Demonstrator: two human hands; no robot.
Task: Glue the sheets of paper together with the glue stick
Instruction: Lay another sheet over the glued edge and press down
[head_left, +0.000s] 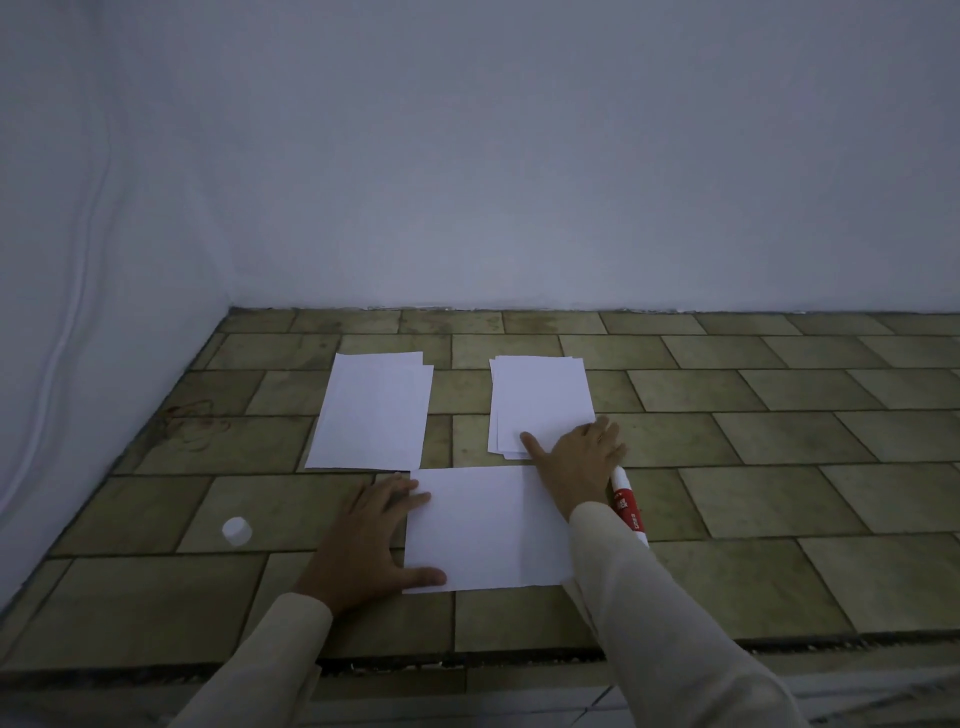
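Observation:
A single white sheet (488, 530) lies crosswise on the tiled surface near me. My left hand (371, 540) presses flat on its left edge, fingers spread. Farther back lie two small stacks of white paper, a left stack (374, 410) and a right stack (537, 400). My right hand (579, 457) rests on the right stack's near corner, with the thumb stretched out on the paper and the fingers fairly straight. The red and white glue stick (628, 501) lies along my right wrist, its far end at the hand's outer edge. Its white cap (237, 530) sits off to the left.
The tiled surface (779, 441) runs back to a plain white wall and meets another wall on the left. Its front edge (519, 660) drops off just below my forearms. Bare tiles stretch to the right.

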